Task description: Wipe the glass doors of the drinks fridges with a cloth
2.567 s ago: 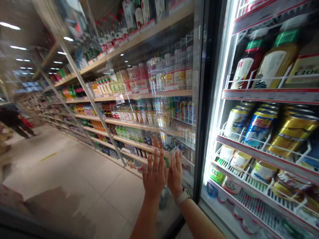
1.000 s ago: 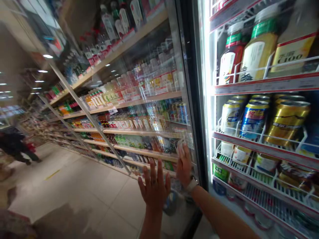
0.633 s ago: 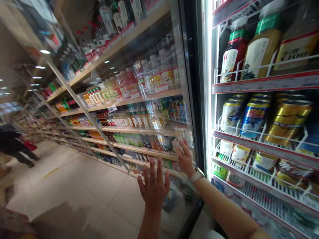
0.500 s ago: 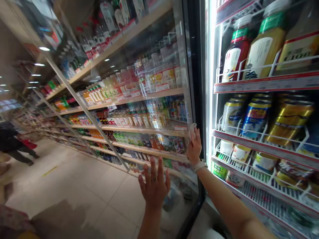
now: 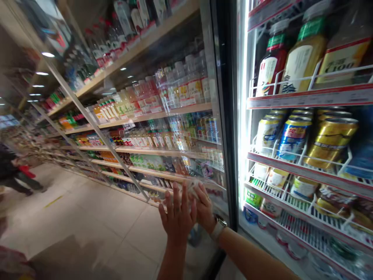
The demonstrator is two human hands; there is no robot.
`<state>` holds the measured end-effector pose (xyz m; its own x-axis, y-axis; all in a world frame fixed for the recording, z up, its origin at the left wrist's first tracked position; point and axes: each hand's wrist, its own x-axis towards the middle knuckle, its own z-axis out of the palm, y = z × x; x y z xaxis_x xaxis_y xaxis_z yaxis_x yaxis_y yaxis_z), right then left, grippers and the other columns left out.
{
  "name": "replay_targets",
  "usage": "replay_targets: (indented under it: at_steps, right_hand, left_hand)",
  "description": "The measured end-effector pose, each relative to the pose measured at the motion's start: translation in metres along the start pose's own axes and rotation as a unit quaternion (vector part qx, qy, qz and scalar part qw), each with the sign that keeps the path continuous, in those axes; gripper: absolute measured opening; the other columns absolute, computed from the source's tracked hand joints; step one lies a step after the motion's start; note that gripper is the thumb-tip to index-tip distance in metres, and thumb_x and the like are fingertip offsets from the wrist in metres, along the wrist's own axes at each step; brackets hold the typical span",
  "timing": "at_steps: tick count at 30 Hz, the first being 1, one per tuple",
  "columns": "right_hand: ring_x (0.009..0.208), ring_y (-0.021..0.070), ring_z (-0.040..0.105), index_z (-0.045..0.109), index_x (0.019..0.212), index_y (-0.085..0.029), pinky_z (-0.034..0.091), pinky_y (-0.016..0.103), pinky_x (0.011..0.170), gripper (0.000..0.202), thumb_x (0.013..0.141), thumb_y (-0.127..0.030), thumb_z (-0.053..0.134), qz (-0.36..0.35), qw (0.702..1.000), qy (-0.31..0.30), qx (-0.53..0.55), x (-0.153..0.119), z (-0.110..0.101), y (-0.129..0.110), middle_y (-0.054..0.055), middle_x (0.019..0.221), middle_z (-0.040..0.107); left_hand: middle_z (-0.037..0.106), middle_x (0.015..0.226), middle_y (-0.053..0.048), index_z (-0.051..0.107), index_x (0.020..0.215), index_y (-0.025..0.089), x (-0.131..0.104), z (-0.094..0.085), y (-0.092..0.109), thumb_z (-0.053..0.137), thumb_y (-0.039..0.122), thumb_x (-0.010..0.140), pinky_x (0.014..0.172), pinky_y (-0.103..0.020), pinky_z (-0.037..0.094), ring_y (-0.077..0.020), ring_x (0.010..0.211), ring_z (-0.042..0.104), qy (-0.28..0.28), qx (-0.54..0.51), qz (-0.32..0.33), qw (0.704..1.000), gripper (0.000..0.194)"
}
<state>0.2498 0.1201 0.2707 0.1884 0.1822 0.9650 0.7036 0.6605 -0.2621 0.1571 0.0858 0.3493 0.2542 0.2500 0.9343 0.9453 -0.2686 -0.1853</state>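
My left hand (image 5: 177,219) is held up with its fingers spread, flat against or just before the glass door (image 5: 204,237) of a drinks fridge. Close at its right side is my right hand (image 5: 204,206), wearing a watch (image 5: 218,227) on the wrist. Under the right fingers a thin whitish wipe (image 5: 192,186) is pressed to the glass; its exact material is blurred. The two hands overlap slightly near the left thumb. A dark door frame (image 5: 229,116) rises to the right of both hands.
The open fridge at right holds bottles (image 5: 300,62) and cans (image 5: 332,144) behind wire rails (image 5: 291,157). Through the glass and leftward are long wooden shelves (image 5: 140,116) of drinks. A person (image 5: 11,171) stands on the tiled floor (image 5: 96,221) far left.
My right hand has moved left and down with the wipe, from beside the door frame to against my left hand. The left hand stays spread in nearly the same place.
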Motion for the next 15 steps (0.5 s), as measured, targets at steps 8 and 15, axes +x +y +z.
replay_targets:
  at_steps: [8,15]
  right_hand:
    - [0.139,0.0185,0.043,0.065,0.122,-0.032,0.044,0.039,0.112,0.04,0.093,-0.009,0.047,-0.091,0.995,-0.01,-0.025,0.027,-0.021,0.062,0.0,0.134,0.061]
    - [0.146,0.0228,0.029,0.039,0.148,-0.026,0.035,0.054,0.116,0.058,0.095,-0.006,0.03,0.035,0.994,0.081,-0.065,0.052,-0.031,0.131,0.008,0.154,0.039]
  left_hand:
    - [0.04,0.153,-0.006,0.038,0.148,0.024,-0.003,0.001,-0.006,0.046,0.047,0.094,0.122,-0.041,0.0,-0.0218,0.151,0.012,-0.017,0.005,0.018,1.0,0.059]
    - [0.041,0.153,-0.005,0.039,0.147,0.025,-0.004,-0.002,0.005,0.042,0.044,0.096,0.122,-0.041,0.002,-0.0213,0.15,0.015,-0.011,-0.005,-0.022,1.0,0.054]
